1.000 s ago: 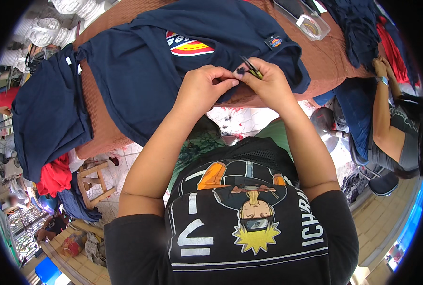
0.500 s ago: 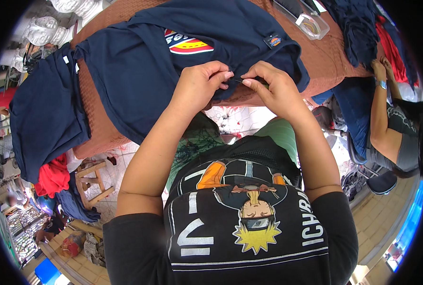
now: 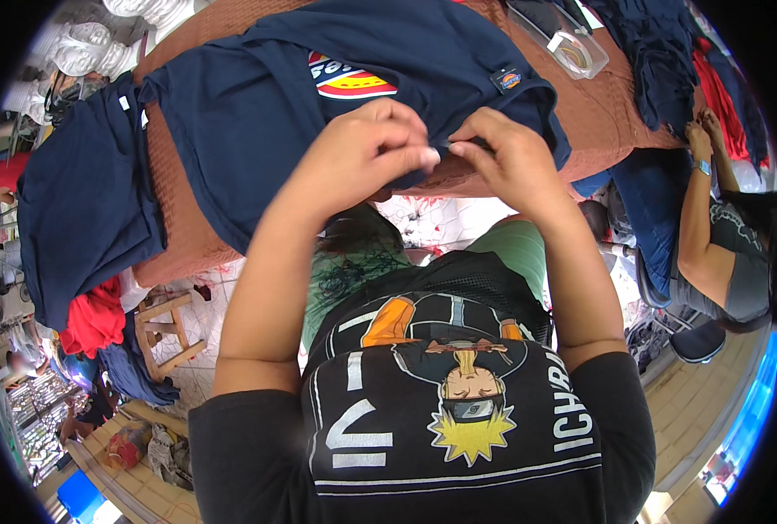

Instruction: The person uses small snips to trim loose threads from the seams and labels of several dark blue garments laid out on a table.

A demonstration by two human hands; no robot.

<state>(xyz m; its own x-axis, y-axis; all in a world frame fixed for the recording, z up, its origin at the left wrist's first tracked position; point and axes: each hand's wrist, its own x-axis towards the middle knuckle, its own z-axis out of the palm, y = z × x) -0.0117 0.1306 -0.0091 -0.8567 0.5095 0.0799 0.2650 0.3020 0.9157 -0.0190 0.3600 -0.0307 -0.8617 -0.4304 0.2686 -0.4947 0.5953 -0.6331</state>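
A navy T-shirt (image 3: 257, 131) with a red, yellow and white print (image 3: 354, 77) and a small neck label (image 3: 509, 81) lies spread over the table in front of me. Both my hands work close together at its near edge. My left hand (image 3: 367, 153) is closed, thumb toward bent forefinger, and slightly blurred. My right hand (image 3: 511, 157) pinches with thumb and forefinger just beside it. Between the two sets of fingertips a small dark bit shows, too small to name; it may be cloth or thread.
The table has a brown textured cover (image 3: 179, 210). Another navy garment (image 3: 92, 192) hangs over its left end, with red cloth (image 3: 96, 319) and a wooden stool (image 3: 170, 336) below. A clear plastic box (image 3: 572, 52) sits at the back right. A co-worker's arm (image 3: 698, 201) handles cloth at right.
My left hand has shifted slightly, and its fingertips have turned over in front of the shirt's edge. The right hand stays nearly in place. The view has moved a little.
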